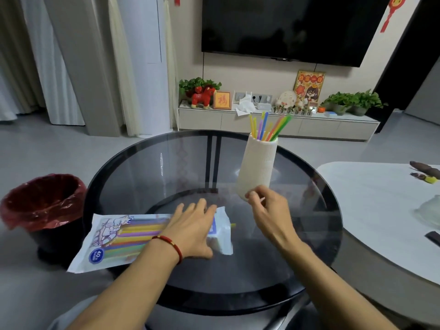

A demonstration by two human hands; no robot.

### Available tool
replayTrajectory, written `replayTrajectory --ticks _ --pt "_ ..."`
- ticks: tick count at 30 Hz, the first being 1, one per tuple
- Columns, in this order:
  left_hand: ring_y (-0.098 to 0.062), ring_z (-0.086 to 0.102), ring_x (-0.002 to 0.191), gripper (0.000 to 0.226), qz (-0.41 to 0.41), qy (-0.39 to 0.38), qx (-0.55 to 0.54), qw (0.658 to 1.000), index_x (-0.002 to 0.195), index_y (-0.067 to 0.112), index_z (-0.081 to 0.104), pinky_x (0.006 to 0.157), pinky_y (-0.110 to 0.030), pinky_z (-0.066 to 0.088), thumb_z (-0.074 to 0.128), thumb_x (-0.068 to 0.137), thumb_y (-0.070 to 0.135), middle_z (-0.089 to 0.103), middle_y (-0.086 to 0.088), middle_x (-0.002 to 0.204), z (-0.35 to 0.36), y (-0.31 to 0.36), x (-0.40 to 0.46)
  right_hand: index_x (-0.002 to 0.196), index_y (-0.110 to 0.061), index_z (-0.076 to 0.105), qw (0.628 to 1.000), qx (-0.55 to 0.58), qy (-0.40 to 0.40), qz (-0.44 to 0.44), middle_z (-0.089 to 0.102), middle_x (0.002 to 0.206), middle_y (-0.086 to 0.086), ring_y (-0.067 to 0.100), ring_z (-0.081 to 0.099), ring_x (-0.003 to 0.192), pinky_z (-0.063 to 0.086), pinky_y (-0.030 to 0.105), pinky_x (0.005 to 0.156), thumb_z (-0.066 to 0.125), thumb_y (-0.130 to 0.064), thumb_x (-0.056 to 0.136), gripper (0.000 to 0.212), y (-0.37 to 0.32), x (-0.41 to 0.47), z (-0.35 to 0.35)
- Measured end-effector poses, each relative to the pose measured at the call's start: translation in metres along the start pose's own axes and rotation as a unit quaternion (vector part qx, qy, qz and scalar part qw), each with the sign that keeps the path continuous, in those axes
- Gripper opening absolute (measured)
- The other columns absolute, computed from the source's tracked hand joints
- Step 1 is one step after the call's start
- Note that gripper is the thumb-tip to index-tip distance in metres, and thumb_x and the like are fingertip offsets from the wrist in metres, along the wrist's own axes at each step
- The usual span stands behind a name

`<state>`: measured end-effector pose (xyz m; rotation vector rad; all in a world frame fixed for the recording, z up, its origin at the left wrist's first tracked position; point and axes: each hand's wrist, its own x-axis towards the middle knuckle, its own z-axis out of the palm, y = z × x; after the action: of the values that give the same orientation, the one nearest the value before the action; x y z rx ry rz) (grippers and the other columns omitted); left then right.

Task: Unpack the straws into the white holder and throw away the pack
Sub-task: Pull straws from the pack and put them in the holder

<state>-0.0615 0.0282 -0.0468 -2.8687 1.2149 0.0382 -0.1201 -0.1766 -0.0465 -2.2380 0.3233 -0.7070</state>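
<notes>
Left hand [194,231] flat, fingers spread, on straw pack [119,239] marked "40"; right hand [269,208] loosely curled.

You face a beige wall [250,72] with a dark TV [292,27] above a low white cabinet [262,122]; curtains [59,60] hang left, grey floor [59,148] below.

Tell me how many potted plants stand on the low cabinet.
3: one plant at the cabinet's left end, two plants side by side at its right end. Others may be hidden.
</notes>
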Motion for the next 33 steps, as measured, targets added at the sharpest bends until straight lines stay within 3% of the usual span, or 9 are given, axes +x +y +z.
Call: replayTrajectory --ticks 2,4,8,13,19,25,28,31,33 --pt "-0.03 0.048 0.111 0.097 -0.006 0.025 0.009 1.0 0.146 0.021 0.023 0.094 -0.046 0.042 0.073 0.064 0.035 0.036 -0.006 0.123 -0.002 0.003 -0.001 0.088 -0.012 0.072 0.993 0.069 -0.051 0.081 0.072 0.082 0.012 0.027 0.062 0.061 0.057 0.04 0.059 0.052 -0.023 0.103 0.027 0.014 -0.022 0.012" --pt "-0.03 0.048 0.109 0.099 0.006 0.061 0.045 0.997 0.146 0.022 0.02 0.086 -0.045 0.04 0.074 0.063 0.027 0.034 -0.007 0.123 -0.007 0.006 -0.002 0.094 -0.019 0.072 0.976 0.133 -0.095 0.142 0.074 0.086 0.007 0.02 0.061 0.053 0.05 0.031 0.048 0.047 -0.027 0.105 0.028 0.017 -0.032 0.02" --pt "-0.03 0.042 0.112 0.118 0.054 0.155 0.179 0.97 0.152 0.021 0.011 0.101 -0.056 0.033 0.081 0.057 0.021 0.033 -0.01 0.131 -0.016 0.006 0.0 0.106 -0.007 0.071 0.919 0.271 -0.196 0.209 0.077 0.083 0.014 0.027 0.067 0.056 0.051 0.031 0.048 0.04 -0.026 0.107 0.037 0.006 -0.036 0.03" --pt "-0.031 0.04 0.119 0.119 0.036 0.134 0.203 0.969 0.154 0.021 0.004 0.108 -0.059 0.025 0.082 0.064 0.022 0.032 -0.011 0.136 -0.013 -0.002 -0.003 0.107 -0.002 0.074 0.864 0.363 -0.254 0.24 0.076 0.08 0.015 0.027 0.07 0.066 0.059 0.032 0.061 0.048 -0.026 0.108 0.036 0.007 -0.038 0.034" --pt "-0.028 0.038 0.124 0.119 -0.001 0.085 0.146 0.986 0.154 0.026 -0.004 0.109 -0.057 0.027 0.079 0.069 0.032 0.029 -0.008 0.136 -0.006 -0.007 -0.003 0.103 -0.015 0.084 0.914 0.329 -0.178 0.159 0.081 0.08 0.011 0.021 0.069 0.065 0.06 0.028 0.066 0.069 -0.02 0.101 0.016 0.013 -0.036 0.029" --pt "-0.022 0.032 0.13 0.125 -0.026 0.013 0.04 0.999 0.152 0.036 -0.016 0.114 -0.071 0.009 0.078 0.069 0.029 0.025 0.0 0.134 0.001 -0.015 -0.005 0.101 -0.023 0.085 0.949 0.27 -0.108 0.119 0.077 0.068 0.006 0.012 0.063 0.056 0.053 0.025 0.052 0.079 -0.017 0.094 0.011 0.025 -0.026 0.008" --pt "-0.023 0.019 0.14 0.13 -0.029 -0.004 0.013 0.999 0.147 0.045 -0.023 0.111 -0.076 0.001 0.077 0.067 0.024 0.021 0.0 0.141 0.002 -0.018 -0.006 0.096 -0.019 0.085 0.952 0.269 -0.085 0.116 0.072 0.062 0.005 0.013 0.059 0.052 0.051 0.026 0.05 0.08 -0.015 0.092 0.007 0.03 -0.022 -0.002" --pt "-0.025 -0.003 0.149 0.123 -0.011 -0.03 -0.034 0.999 0.147 0.047 -0.019 0.109 -0.076 -0.005 0.072 0.066 0.054 0.007 0.001 0.155 0.004 -0.013 -0.007 0.091 -0.018 0.086 0.942 0.297 -0.094 0.123 0.07 0.065 0.004 0.013 0.057 0.053 0.048 0.024 0.048 0.081 -0.014 0.091 0.006 0.031 -0.022 -0.008" --pt "-0.019 -0.007 0.151 0.106 -0.005 -0.004 -0.098 0.995 0.152 0.047 -0.002 0.113 -0.072 -0.008 0.053 0.067 0.08 0.005 0.005 0.162 0.003 -0.002 -0.003 0.09 -0.016 0.085 0.932 0.32 -0.113 0.127 0.068 0.06 0.001 0.01 0.055 0.049 0.044 0.022 0.044 0.082 -0.014 0.09 0.003 0.03 -0.022 -0.007"
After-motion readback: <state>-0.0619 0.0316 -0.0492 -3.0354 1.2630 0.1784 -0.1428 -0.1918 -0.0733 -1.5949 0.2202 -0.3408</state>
